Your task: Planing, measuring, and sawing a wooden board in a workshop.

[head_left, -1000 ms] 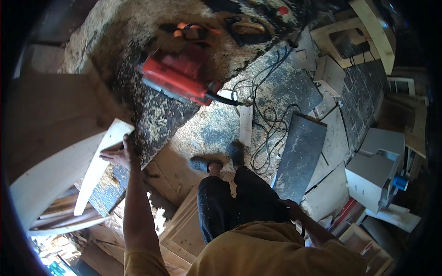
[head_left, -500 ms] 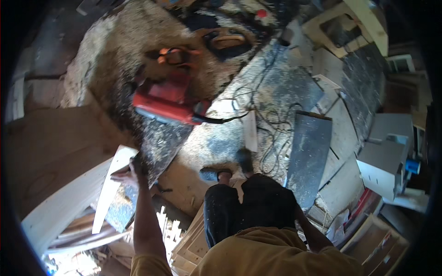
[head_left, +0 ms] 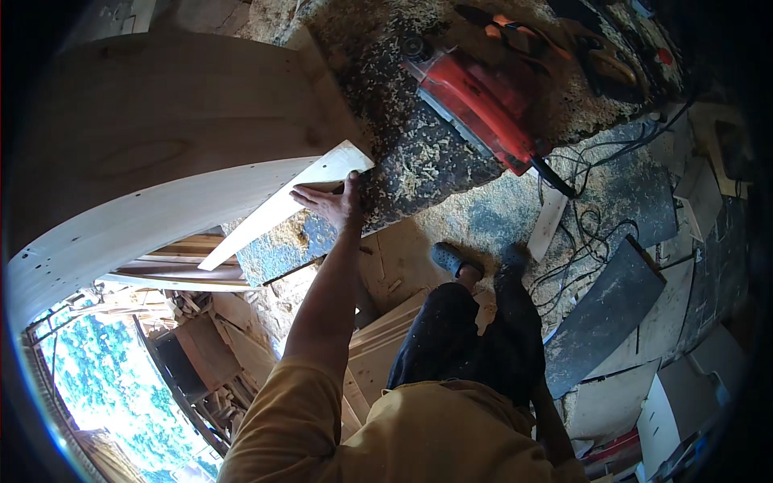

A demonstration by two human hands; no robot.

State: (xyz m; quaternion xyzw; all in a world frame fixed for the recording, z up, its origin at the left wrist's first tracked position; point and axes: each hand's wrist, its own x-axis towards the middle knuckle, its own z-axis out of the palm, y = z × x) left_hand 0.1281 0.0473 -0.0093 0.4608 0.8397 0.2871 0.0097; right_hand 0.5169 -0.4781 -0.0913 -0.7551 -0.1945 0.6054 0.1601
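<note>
My left hand (head_left: 334,206) is at the wide end of a pale, tapered wooden strip (head_left: 278,201). Its fingers reach over the strip's edge and the thumb lies near the corner. The strip slants beside the curved edge of a large wooden panel (head_left: 185,189), its narrow end pointing down and left; whether the two touch I cannot tell. My right arm (head_left: 554,431) hangs by my right thigh, and its fingers are hidden in shadow. A red electric planer (head_left: 479,105) lies on the shavings-covered bench (head_left: 403,173), beyond my left hand.
Orange-handled pliers (head_left: 515,30) and a dark hand plane (head_left: 610,68) lie behind the planer. A black cord (head_left: 592,229) coils over the floor. Dark boards (head_left: 604,314) lean at the right, stacked planks (head_left: 386,342) stand beside my legs, and a bright opening (head_left: 113,386) is at lower left.
My view has swung left, so the planer and floor appear farther right. The large panel shows more fully. My left hand stays on the tapered strip, which now lies along the panel's curved edge.
</note>
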